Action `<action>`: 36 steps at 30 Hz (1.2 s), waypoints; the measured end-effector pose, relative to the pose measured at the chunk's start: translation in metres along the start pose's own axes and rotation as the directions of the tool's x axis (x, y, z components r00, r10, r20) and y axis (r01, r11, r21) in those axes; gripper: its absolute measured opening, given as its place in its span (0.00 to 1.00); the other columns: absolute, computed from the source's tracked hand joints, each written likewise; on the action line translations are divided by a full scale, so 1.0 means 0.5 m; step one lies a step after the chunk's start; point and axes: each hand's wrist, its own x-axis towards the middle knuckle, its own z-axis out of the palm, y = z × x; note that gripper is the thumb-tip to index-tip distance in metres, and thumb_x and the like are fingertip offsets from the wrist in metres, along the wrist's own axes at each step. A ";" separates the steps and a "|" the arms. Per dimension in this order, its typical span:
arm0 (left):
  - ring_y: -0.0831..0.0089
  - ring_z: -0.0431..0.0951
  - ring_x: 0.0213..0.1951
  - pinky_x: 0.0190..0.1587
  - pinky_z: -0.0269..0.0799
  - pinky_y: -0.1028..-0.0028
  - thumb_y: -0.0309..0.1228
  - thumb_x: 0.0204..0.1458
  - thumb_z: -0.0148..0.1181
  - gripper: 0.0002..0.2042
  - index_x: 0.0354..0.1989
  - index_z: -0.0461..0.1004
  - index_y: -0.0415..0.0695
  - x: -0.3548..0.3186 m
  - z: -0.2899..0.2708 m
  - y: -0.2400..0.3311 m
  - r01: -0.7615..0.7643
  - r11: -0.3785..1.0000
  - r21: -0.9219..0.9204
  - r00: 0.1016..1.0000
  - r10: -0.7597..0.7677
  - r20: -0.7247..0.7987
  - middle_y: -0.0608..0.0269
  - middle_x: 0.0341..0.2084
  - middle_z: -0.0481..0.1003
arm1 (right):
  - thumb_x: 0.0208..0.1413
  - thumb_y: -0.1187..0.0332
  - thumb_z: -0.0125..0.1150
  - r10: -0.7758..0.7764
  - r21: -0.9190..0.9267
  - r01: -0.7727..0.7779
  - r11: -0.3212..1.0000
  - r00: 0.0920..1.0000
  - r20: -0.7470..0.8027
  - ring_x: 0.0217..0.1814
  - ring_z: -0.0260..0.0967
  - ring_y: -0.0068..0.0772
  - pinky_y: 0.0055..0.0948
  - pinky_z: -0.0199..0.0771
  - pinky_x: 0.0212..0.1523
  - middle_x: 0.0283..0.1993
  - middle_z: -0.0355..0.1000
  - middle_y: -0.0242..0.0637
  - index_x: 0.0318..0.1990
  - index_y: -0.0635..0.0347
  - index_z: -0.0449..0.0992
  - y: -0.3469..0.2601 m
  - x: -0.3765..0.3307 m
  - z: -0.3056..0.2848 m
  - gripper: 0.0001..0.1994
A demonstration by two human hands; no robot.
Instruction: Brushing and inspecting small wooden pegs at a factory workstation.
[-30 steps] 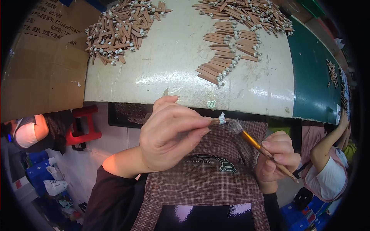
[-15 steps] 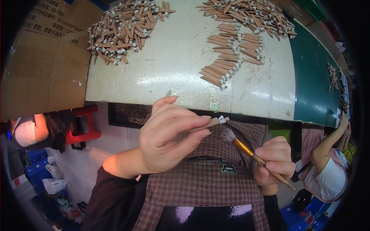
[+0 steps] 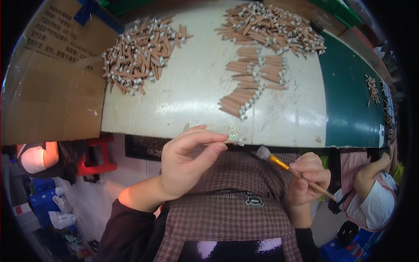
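Note:
Between thumb and fingers, my left hand [image 3: 185, 157] pinches a small flat brown stick [image 3: 231, 142] whose white knobbly end points right. The stick is mostly hidden by the fingertips. My right hand [image 3: 309, 177] is closed round the handle of a paintbrush [image 3: 279, 163] with a gold ferrule and pale grey bristles. Its bristles lie just right of the white end, apart from it. Beyond my hands, similar white-tipped sticks lie in rows [image 3: 238, 100] on the white tabletop [image 3: 183, 96]. Loose heaps of them form a left pile [image 3: 139, 56] and a right pile [image 3: 266, 26].
A cardboard box [image 3: 52, 96] stands at the left end of the table. To the right is a dark green surface [image 3: 353, 113] with a few more sticks. A red stool [image 3: 98, 159] is below left. Other people sit at left [image 3: 35, 159] and right [image 3: 369, 192].
The gap between bristles and white end has widened. The held stick has turned and shows less of its flat face. The whole view has shifted, so the table sits lower.

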 end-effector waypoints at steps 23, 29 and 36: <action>0.66 0.67 0.37 0.44 0.62 0.71 0.30 0.46 0.61 0.04 0.30 0.78 0.46 0.100 -0.003 -0.037 0.046 0.793 0.608 0.972 -0.176 0.156 0.65 0.28 0.72 | 0.56 0.77 0.48 0.320 0.290 -0.212 0.933 0.858 -0.402 0.36 0.67 0.31 0.30 0.67 0.43 0.35 0.71 0.48 0.35 0.63 0.64 0.158 0.056 -0.057 0.02; 0.69 0.68 0.37 0.43 0.63 0.72 0.26 0.44 0.62 0.05 0.31 0.77 0.44 0.094 -0.010 -0.046 -0.037 0.712 0.701 0.990 -0.071 0.124 0.66 0.28 0.72 | 0.56 0.74 0.50 0.283 0.269 -0.188 0.945 0.882 -0.377 0.35 0.66 0.32 0.30 0.66 0.42 0.35 0.71 0.50 0.35 0.64 0.63 0.159 0.050 -0.058 0.03; 0.60 0.70 0.40 0.45 0.65 0.64 0.32 0.47 0.57 0.06 0.30 0.77 0.45 0.243 -0.098 -0.053 -0.126 0.385 0.914 0.983 0.171 0.063 0.59 0.31 0.74 | 0.56 0.75 0.49 0.252 0.194 -0.189 0.963 0.886 -0.390 0.34 0.65 0.31 0.30 0.67 0.41 0.33 0.70 0.48 0.34 0.64 0.63 0.151 0.036 -0.066 0.03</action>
